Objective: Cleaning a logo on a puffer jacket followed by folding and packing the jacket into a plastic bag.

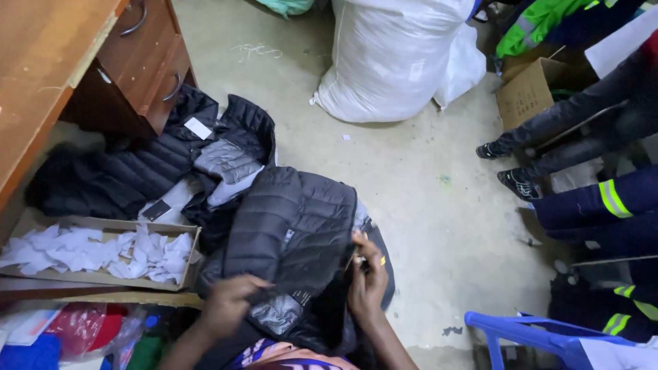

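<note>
The dark quilted jacket (291, 229) lies across the person's lap at the bottom middle of the view, its upper part spread toward the floor. The left hand (229, 301) rests on its lower edge with fingers curled, pinching the fabric just beside a shiny grey patch (276, 314) on the lining. The right hand (368, 277) is closed around the jacket's right edge, gripping the fabric there, with a small yellow bit (382, 260) showing at the fingers; what that bit is cannot be told. Behind the jacket, more dark padded jackets (137, 168) lie heaped on the floor, one with a white tag (198, 128) and a lighter grey piece (226, 161) on top. To the left stands a shallow cardboard box (96, 277) filled with white paper scraps (96, 250), and above it a wooden desk (41, 75) with drawers (147, 58). Farther off on the concrete floor (411, 178) sits a big white sack (391, 58), with a brown carton (524, 92) near it. At the right edge are another person's dark shoes (510, 168) and dark clothing with reflective stripes (610, 199), and a blue plastic chair (534, 336) at the lower right.
</note>
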